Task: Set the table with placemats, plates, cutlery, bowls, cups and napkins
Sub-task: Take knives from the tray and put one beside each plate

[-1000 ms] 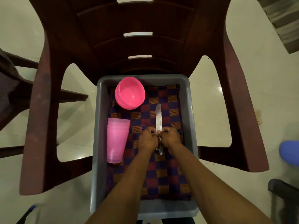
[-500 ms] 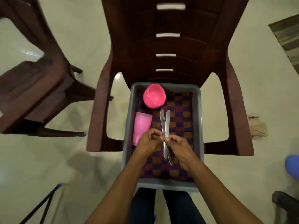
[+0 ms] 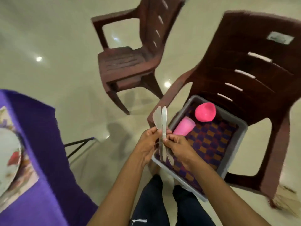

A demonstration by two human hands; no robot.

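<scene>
Left hand & right hand both pinch two table knives, blades up. Risk: loose fingertip grip; knives could slip, drop toward grey tub below-right.

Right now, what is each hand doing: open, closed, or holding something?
Left hand: closed, pinching the two knives at their handles.
Right hand: closed, pinching the same knives from the other side.
</scene>
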